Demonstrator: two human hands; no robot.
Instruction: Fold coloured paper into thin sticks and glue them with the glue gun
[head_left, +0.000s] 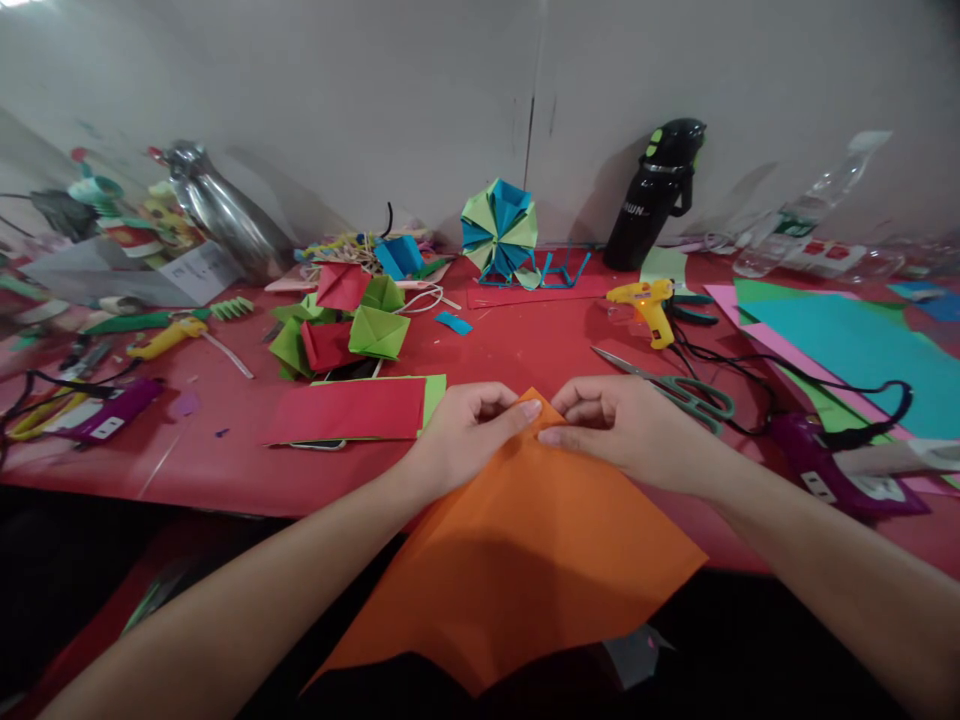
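Note:
An orange sheet of paper hangs over the table's front edge, its top corner pinched between my two hands. My left hand is closed on the left side of that corner, thumb on top. On the right side of the corner, my right hand grips the paper between thumb and curled fingers. The sheet spreads downward with creases and an uneven lower edge. Left of my left hand lies a stack of red paper with green under it. Green-handled scissors lie just beyond my right hand.
Folded red and green paper pieces sit left of centre. A blue-green paper wheel stands at the back. Yellow glue guns lie on both sides, with trailing cords. At right are coloured sheets, a black bottle and a purple power strip.

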